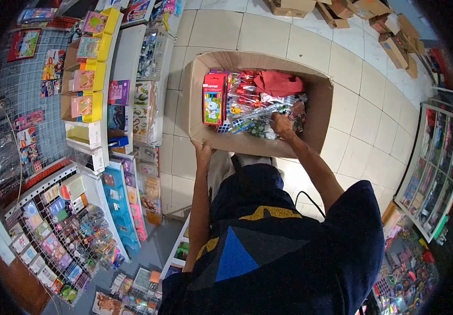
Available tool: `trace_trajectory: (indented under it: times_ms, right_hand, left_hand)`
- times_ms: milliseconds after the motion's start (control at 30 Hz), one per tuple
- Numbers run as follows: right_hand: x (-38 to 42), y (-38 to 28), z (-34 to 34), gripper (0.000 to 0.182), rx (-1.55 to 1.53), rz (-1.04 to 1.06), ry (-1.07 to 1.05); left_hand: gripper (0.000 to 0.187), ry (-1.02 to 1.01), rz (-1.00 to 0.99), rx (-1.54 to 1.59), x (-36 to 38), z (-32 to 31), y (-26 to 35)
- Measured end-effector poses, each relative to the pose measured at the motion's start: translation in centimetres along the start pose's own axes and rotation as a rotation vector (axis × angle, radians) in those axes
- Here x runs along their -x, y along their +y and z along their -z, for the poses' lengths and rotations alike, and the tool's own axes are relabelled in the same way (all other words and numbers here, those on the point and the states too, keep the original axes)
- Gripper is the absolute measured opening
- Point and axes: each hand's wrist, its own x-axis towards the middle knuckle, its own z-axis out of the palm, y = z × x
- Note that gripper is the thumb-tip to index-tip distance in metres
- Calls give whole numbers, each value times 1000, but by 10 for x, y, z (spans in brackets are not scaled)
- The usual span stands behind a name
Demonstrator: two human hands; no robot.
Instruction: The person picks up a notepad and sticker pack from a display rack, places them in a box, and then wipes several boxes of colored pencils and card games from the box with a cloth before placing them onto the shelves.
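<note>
A large open cardboard box (pixel 322 113) is in front of me, filled with mixed goods. My left hand (pixel 202 152) is closed on its near left rim. Inside the box, my right hand (pixel 282 126) has its fingers curled among clear plastic packets (pixel 255 113); what they hold is too small to make out. A red pencil box (pixel 214 100) with a cartoon dog on it leans upright at the left inner wall. Red cloth (pixel 279 83) lies over the goods at the far right. Green and white wrapped items (pixel 262 129) are beside my right hand.
Shelves with yellow display boxes (pixel 98 63) and hanging packets stand to the left. Several opened cardboard cartons (pixel 394 50) lie at the far right on the tiled floor (pixel 263 34). A glass-fronted cabinet (pixel 430 168) stands on the right. A dark cable (pixel 309 195) hangs beside me.
</note>
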Motion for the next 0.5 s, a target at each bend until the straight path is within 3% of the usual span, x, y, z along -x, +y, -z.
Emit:
trace_trajectory:
  times_ms: [167,233,300,400,500]
  right_hand:
    - [34,-17,123,27,-152,76,447]
    - [61,2,152,38,-90,58,689]
    - [90,19,163,46,-141,-123,845]
    - [137,32,159,51,-155,-306,922]
    - [165,45,122,53,-292,-475,671]
  left_hand:
    - [67,138,-53,-140,-36,21,-46]
    - [71,163,-43,-107,-25,8,-28]
    - [65,177,28,-15,-11,-8,-4]
    - [61,156,77,11,-18,-3,-10]
    - [61,135,36,-14,-16,-5,-5]
